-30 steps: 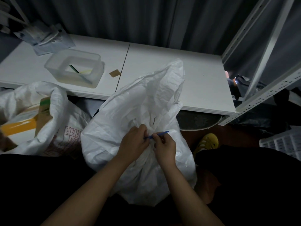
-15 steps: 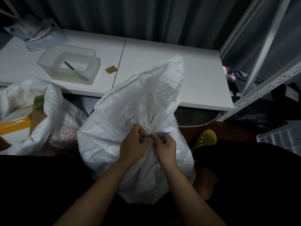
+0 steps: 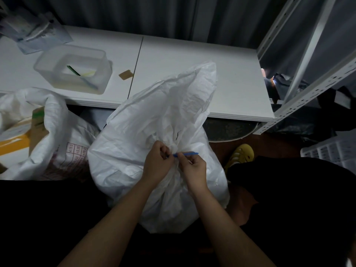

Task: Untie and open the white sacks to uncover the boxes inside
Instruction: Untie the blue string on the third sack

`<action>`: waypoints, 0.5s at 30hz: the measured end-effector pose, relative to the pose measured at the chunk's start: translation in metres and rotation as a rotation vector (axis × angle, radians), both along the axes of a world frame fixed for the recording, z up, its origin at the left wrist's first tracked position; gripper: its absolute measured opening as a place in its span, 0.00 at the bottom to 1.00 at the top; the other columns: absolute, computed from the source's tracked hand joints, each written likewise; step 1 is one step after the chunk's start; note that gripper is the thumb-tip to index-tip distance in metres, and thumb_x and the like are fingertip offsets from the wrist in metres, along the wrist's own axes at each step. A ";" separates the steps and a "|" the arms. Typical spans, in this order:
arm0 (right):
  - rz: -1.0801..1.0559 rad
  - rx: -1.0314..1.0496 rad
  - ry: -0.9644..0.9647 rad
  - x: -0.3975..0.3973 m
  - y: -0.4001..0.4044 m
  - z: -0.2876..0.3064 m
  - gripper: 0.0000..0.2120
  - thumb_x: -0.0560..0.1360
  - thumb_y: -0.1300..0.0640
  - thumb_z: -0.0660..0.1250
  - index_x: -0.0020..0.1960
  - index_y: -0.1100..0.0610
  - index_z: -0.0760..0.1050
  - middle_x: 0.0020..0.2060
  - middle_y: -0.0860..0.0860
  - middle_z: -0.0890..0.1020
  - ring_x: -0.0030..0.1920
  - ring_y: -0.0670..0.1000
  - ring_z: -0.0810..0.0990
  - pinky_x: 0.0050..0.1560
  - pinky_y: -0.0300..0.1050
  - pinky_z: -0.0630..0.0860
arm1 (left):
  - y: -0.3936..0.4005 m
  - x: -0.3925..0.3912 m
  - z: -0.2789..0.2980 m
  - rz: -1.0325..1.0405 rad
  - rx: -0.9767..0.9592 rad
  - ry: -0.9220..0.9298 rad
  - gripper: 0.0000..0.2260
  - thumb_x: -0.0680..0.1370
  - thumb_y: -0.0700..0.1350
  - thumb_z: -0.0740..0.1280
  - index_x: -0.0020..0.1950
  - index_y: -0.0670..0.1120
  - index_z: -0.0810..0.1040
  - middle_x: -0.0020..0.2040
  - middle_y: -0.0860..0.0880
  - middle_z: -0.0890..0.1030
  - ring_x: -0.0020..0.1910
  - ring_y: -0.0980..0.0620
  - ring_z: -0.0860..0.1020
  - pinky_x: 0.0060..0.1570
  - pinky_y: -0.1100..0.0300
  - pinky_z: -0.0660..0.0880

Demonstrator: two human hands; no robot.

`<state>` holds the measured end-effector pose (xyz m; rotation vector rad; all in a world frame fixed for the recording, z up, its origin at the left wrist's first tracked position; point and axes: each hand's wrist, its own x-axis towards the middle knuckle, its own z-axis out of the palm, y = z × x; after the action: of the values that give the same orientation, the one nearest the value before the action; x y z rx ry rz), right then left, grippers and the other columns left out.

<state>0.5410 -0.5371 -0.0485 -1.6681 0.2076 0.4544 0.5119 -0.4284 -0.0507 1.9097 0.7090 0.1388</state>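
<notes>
A white sack (image 3: 134,132) stands in front of me, its neck bunched and bound by a thin blue tie (image 3: 187,154). My left hand (image 3: 157,163) pinches the tie's left end at the gathered neck. My right hand (image 3: 193,167) pinches the tie just to the right, and the free blue end sticks out past its fingers. What the sack holds is hidden. At the left, a second white sack (image 3: 48,132) lies open, showing a cardboard box (image 3: 21,132) with a yellow band inside.
A white table (image 3: 192,64) runs behind the sacks. It carries a clear plastic tub (image 3: 73,68) with several coloured ties, a brown scrap (image 3: 126,74) and plastic bags (image 3: 32,33). A white metal rack (image 3: 308,87) stands right, with a white crate (image 3: 333,151) and a yellow shoe (image 3: 240,153) below.
The camera view has shifted slightly. Both hands stay at the tied neck, working the blue tie, with the fingers a little repositioned.
</notes>
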 end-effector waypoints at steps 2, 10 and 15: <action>0.006 0.014 -0.003 -0.001 -0.002 -0.001 0.05 0.76 0.60 0.69 0.46 0.61 0.82 0.37 0.50 0.83 0.39 0.45 0.82 0.43 0.35 0.77 | -0.001 0.002 -0.002 0.009 -0.012 0.002 0.14 0.71 0.36 0.70 0.38 0.47 0.65 0.33 0.53 0.72 0.31 0.57 0.70 0.32 0.73 0.66; 0.214 -0.194 -0.134 -0.004 -0.001 -0.014 0.02 0.75 0.61 0.69 0.43 0.58 0.80 0.36 0.46 0.81 0.38 0.41 0.80 0.44 0.31 0.75 | -0.001 -0.011 -0.018 0.022 -0.046 0.030 0.16 0.70 0.36 0.71 0.37 0.48 0.64 0.33 0.53 0.73 0.32 0.55 0.71 0.33 0.72 0.66; 0.186 -0.182 -0.079 0.004 0.003 -0.013 0.03 0.74 0.62 0.69 0.43 0.60 0.79 0.36 0.48 0.81 0.38 0.44 0.79 0.41 0.30 0.74 | 0.010 -0.011 -0.021 -0.106 0.073 0.020 0.08 0.73 0.40 0.71 0.44 0.47 0.72 0.41 0.49 0.78 0.37 0.54 0.76 0.39 0.70 0.69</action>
<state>0.5448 -0.5340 -0.0611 -1.8893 0.0351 0.5200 0.5006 -0.4186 -0.0713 2.0168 0.6216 0.0797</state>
